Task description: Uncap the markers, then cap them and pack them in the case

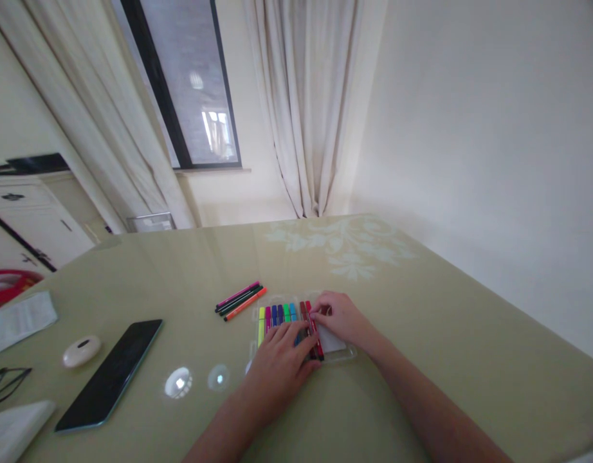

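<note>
A clear plastic case lies on the table in front of me, with a row of felt-tip pens in it. Yellow, magenta, dark blue, green and light blue caps show on its left side. My left hand rests palm down across these pens, fingers spread, hiding their lower parts. My right hand pinches the upper end of a red felt-tip pen, at the right end of the row. A dark red pen lies just left of it. White shows in the case's right part.
Several loose felt-tip pens lie together beyond the case, to its left. Farther left are a phone, a small white oval object, glasses and papers. A wall borders the table's right side.
</note>
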A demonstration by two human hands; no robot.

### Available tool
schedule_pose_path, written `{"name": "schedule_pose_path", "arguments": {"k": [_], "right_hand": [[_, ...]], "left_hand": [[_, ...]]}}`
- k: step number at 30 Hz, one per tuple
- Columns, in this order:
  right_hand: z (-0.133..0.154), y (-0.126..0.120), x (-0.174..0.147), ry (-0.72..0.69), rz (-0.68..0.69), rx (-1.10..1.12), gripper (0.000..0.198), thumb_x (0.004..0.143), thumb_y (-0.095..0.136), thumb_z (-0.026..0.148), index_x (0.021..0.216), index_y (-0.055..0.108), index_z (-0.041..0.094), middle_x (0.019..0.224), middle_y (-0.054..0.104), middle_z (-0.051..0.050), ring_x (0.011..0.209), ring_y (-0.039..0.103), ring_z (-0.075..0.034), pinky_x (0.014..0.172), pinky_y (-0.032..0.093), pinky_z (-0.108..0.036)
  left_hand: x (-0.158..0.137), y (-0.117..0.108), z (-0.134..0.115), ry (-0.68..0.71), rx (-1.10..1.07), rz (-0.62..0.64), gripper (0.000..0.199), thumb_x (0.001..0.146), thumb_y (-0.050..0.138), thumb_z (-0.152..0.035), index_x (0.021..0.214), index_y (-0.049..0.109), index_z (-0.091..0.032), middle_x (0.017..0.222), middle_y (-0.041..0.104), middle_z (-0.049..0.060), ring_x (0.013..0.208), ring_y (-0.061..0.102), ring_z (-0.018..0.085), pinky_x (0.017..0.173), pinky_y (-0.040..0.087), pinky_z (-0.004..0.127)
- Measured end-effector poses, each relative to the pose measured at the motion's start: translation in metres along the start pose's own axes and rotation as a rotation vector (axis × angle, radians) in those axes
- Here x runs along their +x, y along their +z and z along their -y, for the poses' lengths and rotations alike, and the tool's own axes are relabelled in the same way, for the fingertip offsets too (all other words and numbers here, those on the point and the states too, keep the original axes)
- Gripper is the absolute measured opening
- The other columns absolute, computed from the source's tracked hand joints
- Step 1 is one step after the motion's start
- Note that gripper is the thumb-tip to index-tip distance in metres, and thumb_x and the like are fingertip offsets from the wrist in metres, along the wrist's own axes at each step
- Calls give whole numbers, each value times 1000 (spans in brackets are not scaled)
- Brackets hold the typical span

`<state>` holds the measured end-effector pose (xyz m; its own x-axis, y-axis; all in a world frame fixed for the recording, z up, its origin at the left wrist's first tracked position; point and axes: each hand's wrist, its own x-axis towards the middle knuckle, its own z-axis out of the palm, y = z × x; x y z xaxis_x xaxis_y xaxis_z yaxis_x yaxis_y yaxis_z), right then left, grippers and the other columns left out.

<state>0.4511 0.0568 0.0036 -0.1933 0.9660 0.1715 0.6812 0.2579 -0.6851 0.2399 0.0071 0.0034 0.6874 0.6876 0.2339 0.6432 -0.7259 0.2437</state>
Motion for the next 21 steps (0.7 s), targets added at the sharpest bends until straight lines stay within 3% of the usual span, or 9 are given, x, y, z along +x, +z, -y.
{"name": "schedule_pose_path", "arguments": {"k": [5,9,11,13,18,21], "right_hand": [[1,-3,0,-17,-3,-16,6,85,75,16,82,79,19,80,72,-3,74,63,-17,70,45,-26],[6,-6,0,-9,-63,-10,6,88,73,19,84,78,18,82,73,-4,73,63,-17,70,45,-27],[8,-7,0,-8,-85,-10,8,89,72,20,83,77,18,82,73,-4,72,63,-16,70,44,-27],[9,-6,0,-11,-100,-15,9,89,72,20,82,77,18,80,72,-3,70,62,-16,69,44,-27],[8,-7,0,-26,-143,8,9,89,70,20,83,76,19,80,72,-3,67,60,-15,68,44,-27],[11,-6,0,-32,-177,63,13,91,67,24,84,76,20,81,73,-4,68,61,-15,68,45,-28]], "left_hand": [[3,-9,19,-66,-148,-111,29,105,52,-37,129,67,-29,131,67,5,119,62,24,104,52,42],[1,-22,57,-393,42,-277,29,105,42,-28,116,69,-23,119,69,8,113,62,26,102,50,45],[-4,-26,74,-577,203,-257,28,103,43,-24,115,68,-21,115,69,10,109,62,29,97,50,45],[-8,-28,86,-675,286,-200,25,102,45,-26,112,68,-19,112,68,11,106,62,30,92,50,44],[-11,-27,93,-712,320,-145,22,102,49,-29,101,67,-18,107,66,12,103,62,29,88,50,41],[-7,-27,89,-672,244,-232,21,101,47,-28,96,66,-21,104,67,11,102,62,28,90,50,41]]}}
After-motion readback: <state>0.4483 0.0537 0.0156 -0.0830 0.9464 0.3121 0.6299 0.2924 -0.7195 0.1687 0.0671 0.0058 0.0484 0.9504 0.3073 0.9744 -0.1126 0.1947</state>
